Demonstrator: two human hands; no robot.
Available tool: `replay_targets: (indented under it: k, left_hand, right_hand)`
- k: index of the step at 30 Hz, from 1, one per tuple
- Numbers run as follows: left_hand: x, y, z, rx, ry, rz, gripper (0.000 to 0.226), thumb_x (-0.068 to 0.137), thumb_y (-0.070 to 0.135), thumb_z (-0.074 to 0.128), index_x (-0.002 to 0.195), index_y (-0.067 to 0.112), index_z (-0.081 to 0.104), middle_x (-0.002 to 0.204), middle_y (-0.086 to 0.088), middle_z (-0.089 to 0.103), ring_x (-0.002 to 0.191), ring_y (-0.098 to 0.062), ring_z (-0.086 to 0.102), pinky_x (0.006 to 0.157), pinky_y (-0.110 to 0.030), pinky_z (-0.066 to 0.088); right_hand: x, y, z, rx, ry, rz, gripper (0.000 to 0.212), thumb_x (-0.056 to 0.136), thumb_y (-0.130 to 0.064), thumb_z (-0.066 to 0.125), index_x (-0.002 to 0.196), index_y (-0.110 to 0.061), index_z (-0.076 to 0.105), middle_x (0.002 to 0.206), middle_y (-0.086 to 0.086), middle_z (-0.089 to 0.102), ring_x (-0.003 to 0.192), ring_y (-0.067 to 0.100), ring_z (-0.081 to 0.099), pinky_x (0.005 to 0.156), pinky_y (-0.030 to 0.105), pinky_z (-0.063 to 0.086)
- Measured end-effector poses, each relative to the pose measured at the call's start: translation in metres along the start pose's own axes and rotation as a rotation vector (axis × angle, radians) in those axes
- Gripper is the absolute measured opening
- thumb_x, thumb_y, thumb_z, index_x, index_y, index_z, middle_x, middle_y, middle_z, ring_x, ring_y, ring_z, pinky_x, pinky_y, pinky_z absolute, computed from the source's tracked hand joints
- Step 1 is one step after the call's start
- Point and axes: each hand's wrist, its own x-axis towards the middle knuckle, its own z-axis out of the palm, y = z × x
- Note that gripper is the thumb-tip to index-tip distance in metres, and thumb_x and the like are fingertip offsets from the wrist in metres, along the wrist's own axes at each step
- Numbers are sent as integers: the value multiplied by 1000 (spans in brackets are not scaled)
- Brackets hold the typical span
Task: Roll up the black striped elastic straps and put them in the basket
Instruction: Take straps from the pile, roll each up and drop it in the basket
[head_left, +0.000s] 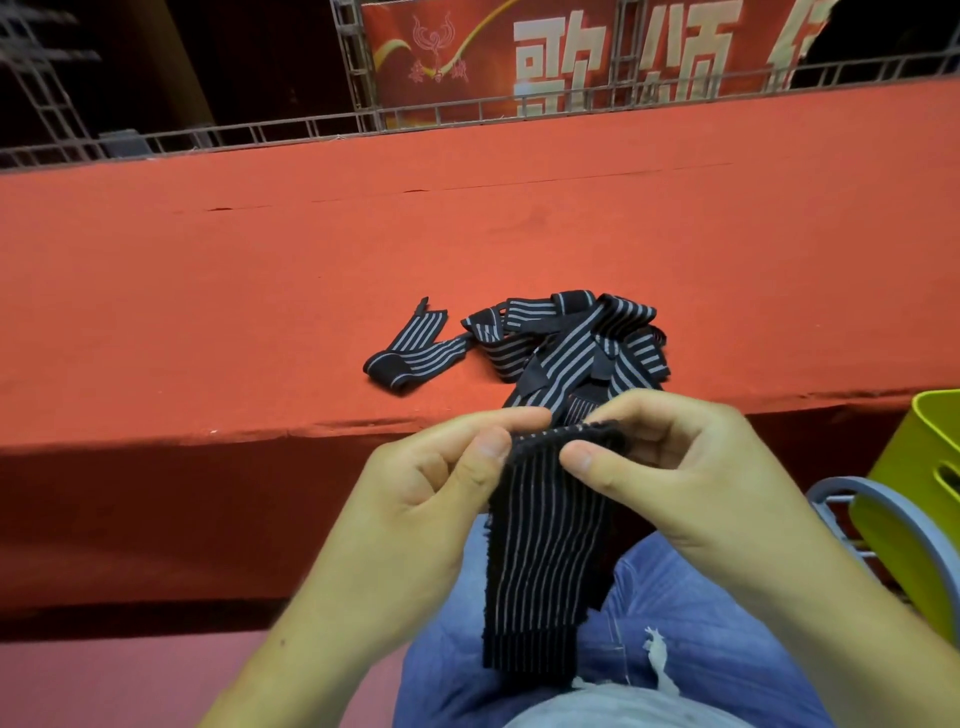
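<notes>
A black elastic strap with thin white stripes (545, 551) hangs down over my lap. My left hand (441, 478) pinches its top edge at the left, and my right hand (675, 467) pinches the same edge at the right, thumbs in front. From my hands the strap runs back up to a loose heap of striped strap (571, 343) on the red stage edge. A separate folded piece of strap (410, 351) lies to the left of the heap. The lime-green basket (914, 499) stands at the right, partly cut off by the frame.
The red carpeted stage (467, 234) stretches across in front of me, with its front edge just beyond my hands. A grey metal chair frame (862, 499) holds the basket. A metal truss and a red banner (519, 52) stand behind the stage.
</notes>
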Motion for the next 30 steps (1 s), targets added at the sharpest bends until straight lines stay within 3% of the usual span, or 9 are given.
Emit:
replay_targets:
  k: [3,5,11,14,18,21,25,30]
  left_hand:
    - [-2,5,1,-14,9,38,27,99,42,65,118,27,77,103,10,79,99,-6,74,89,-22,55]
    - [-3,7,3,-17,53,66,23,89,29,72,110,24,79,94,8,80,88,-5,75,79,-13,54]
    - [0,8,5,-38,181,75,15,81,16,72,92,21,82,86,0,81,81,-7,76,72,-13,54]
    - [-1,10,5,-13,193,73,19,87,7,72,91,23,81,84,0,80,79,-8,75,71,-14,53]
    - [-3,13,5,2,177,49,27,89,-2,70,89,22,81,85,0,81,80,-8,76,72,-13,53]
    - [-3,13,5,-9,171,33,21,89,1,69,92,18,81,89,-1,81,86,-10,77,75,-15,54]
    - [-1,16,5,2,116,1,27,88,12,70,112,22,77,86,6,80,84,-5,74,76,-13,53]
    - [-1,15,8,25,128,27,17,82,22,71,96,19,80,86,2,81,82,-7,76,73,-14,54]
  right_hand:
    - [0,1,1,80,15,15,26,69,-34,82,79,-10,75,81,10,77,72,10,70,69,19,56]
    - [-1,1,1,103,36,20,30,69,-34,83,80,-7,75,82,13,78,73,12,70,70,22,56]
    - [-2,-3,3,139,15,0,18,74,-31,78,77,-13,78,77,-2,77,72,3,69,70,13,53]
    - [-3,-6,4,124,-26,-18,17,80,-30,73,88,-19,84,89,-3,82,86,5,77,77,14,54]
    - [-4,-7,4,109,42,-42,15,76,-29,75,84,-20,84,85,-3,82,82,5,77,74,12,54]
    - [-4,-8,4,107,54,-55,13,76,-29,75,80,-19,83,82,-1,81,78,4,76,72,11,53]
    - [-4,-9,4,111,55,-72,13,76,-27,76,77,-17,82,79,1,80,74,3,73,70,11,53]
    - [-4,-7,4,104,24,-60,15,78,-32,74,85,-22,82,81,-2,80,77,3,74,72,12,53]
